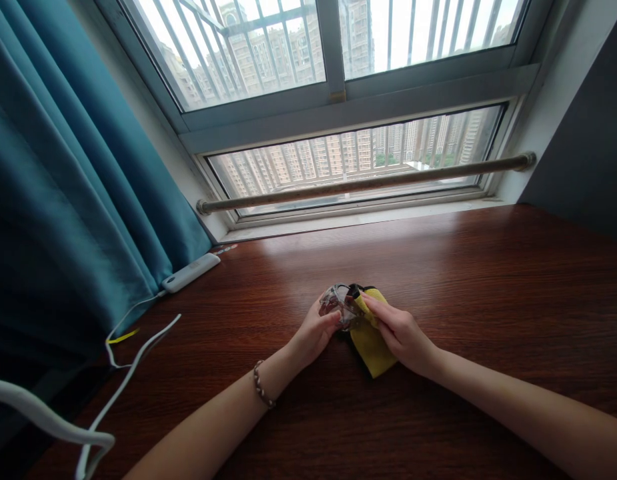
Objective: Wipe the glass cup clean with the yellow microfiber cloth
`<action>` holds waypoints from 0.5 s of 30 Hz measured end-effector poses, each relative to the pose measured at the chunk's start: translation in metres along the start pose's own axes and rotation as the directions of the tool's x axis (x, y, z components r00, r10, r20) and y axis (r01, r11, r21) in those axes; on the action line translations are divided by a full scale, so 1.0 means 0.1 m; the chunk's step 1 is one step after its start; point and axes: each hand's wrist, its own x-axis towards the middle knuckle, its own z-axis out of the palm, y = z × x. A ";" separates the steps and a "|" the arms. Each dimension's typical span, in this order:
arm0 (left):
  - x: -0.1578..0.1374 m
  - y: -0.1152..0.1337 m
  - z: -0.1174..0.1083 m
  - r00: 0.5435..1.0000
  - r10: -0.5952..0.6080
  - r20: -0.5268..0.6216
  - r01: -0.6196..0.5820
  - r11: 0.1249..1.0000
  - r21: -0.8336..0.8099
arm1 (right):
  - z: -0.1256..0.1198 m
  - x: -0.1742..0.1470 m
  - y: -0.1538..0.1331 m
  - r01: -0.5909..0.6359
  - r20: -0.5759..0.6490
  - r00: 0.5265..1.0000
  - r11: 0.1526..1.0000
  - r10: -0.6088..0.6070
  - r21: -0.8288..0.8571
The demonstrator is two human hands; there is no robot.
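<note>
My left hand (318, 332) is closed around a clear glass (339, 303), which lies on its side or tilted just above the tabletop, its opening toward the right. In my right hand (401, 331) is a yellow cloth (373, 350) with a black edge, pinched between thumb and fingers. A bunched part of the cloth is pressed against the glass at its right side, and the rest hangs down toward the table. The fingers behind the glass and inside the cloth's folds are partly hidden.
The dark reddish wooden tabletop (268, 413) reaches the window. A metal rail (368, 183) crosses low before the panes. At left are a blue curtain (88, 147), a white power strip (192, 272), a yellow strip (124, 336) and a thick white cable (43, 415).
</note>
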 end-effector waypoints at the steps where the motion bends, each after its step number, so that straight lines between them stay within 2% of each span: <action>1: 0.00 0.02 0.00 1.000 -0.014 -0.001 0.014 1.000 -0.016 | -0.01 0.00 -0.01 0.006 0.014 1.000 1.000 -0.006 0.005; 6: 0.01 0.07 0.03 0.998 -0.056 -0.007 0.055 0.996 -0.066 | -0.03 -0.03 -0.03 0.049 0.039 0.998 0.999 -0.049 0.004; 12: 0.01 0.06 0.04 0.997 -0.067 -0.023 0.065 0.994 -0.083 | -0.09 0.01 -0.07 0.182 0.056 0.982 0.982 -0.180 -0.041; 15: 0.01 0.06 0.03 0.997 -0.072 -0.009 0.071 0.993 -0.100 | -0.09 0.02 -0.10 0.166 0.095 0.983 0.983 -0.158 -0.083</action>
